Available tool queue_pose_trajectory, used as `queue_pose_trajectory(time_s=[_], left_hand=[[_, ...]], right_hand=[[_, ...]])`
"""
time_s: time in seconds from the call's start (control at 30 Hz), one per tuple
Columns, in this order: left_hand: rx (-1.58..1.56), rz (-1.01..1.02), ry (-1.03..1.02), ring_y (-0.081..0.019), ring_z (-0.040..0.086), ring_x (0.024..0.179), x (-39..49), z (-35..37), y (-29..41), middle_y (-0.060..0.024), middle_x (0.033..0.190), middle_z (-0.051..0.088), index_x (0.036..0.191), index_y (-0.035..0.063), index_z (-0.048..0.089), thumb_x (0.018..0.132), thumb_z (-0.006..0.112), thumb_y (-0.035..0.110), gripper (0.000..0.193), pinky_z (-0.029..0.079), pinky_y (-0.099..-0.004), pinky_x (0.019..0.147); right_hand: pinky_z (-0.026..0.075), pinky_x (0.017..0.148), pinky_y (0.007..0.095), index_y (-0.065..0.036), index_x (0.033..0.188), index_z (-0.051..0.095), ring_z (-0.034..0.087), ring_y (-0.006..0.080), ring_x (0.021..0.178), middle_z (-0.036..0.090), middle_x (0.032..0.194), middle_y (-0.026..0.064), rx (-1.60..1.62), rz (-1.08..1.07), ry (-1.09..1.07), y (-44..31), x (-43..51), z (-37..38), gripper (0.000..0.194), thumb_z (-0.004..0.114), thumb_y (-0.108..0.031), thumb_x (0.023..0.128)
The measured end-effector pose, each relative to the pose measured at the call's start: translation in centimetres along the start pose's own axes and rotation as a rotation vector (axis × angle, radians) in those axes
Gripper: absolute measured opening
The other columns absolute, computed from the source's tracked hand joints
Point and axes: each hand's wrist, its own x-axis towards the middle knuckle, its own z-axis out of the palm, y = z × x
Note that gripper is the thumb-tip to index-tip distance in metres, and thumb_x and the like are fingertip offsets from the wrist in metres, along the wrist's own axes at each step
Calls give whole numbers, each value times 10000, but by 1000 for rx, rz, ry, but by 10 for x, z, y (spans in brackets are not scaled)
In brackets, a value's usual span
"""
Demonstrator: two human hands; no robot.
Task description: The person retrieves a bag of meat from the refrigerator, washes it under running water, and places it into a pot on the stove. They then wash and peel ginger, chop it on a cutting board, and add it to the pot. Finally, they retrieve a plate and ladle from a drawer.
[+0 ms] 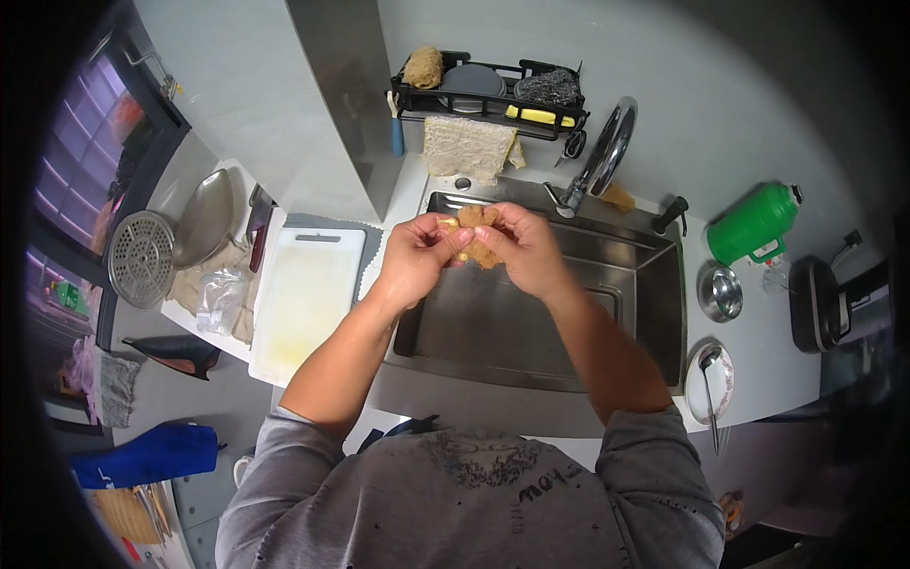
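My left hand (419, 259) and my right hand (522, 249) meet over the back of a steel sink (498, 327). Between their fingertips they grip a knobbly light-brown piece (485, 254), which looks like ginger root; small pale yellow bits show at its left side. Both thumbs press on its middle. Behind my hands stands a chrome faucet (601, 156), and a beige cloth (469, 148) hangs from a black rack (490, 99). A white cutting board (309, 299) lies left of the sink.
On the right counter stand a green thermos jug (752, 224), a steel bowl (720, 294) and an oval plate (700, 398) with a spoon. At left are a knife with a dark red handle (258, 249), a plastic bag (222, 302), a perforated steel plate (142, 259) and a pan lid (207, 219).
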Motion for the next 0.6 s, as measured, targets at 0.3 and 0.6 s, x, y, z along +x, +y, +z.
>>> queue_pose_trajectory(time_s=[0.3,0.6], left_hand=[[-38,-11,103,-64,569,695,-2,20,11,-25,812,655,920,13,654,864,656,140,139,478,-208,646],[-4,-55,261,-89,589,708,11,0,4,-48,791,642,929,-22,633,866,657,174,207,496,-226,658]], right_hand=[[470,799,243,30,1077,562,581,100,888,624,996,72,643,-256,424,21,-11,46,202,566,-72,903],[434,953,372,-5,1121,540,605,209,939,623,1001,102,602,-734,786,-14,-39,-50,236,548,-125,917]])
